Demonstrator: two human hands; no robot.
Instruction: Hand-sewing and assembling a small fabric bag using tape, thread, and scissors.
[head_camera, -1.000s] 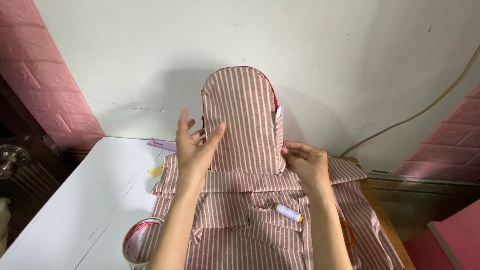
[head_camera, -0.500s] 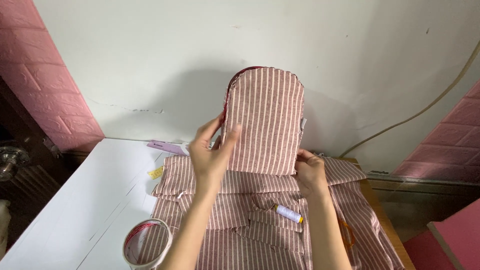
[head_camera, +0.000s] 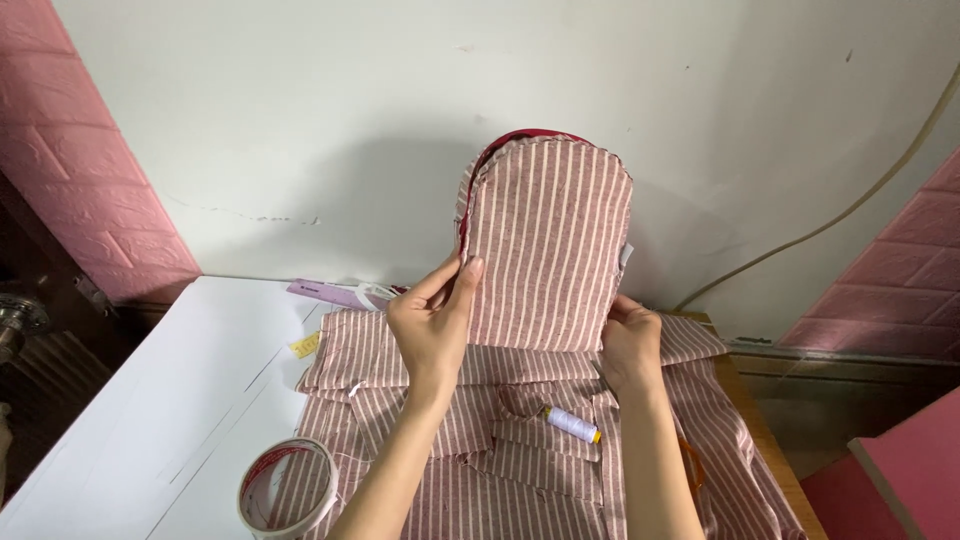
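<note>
Arch-topped pink-and-white striped fabric panel (head_camera: 548, 245) held upright, centre frame. Left hand (head_camera: 435, 325) pinches its left edge; right hand (head_camera: 630, 345) grips lower right corner. Light, floppy; likely best held at the seamed edges.

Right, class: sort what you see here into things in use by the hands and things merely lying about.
In use:
- left hand
- right hand
- arched striped fabric panel, held upright between both hands

Lying about:
- tape roll
- white thread spool
- flat striped fabric pieces
- yellow tag
- purple ruler
</note>
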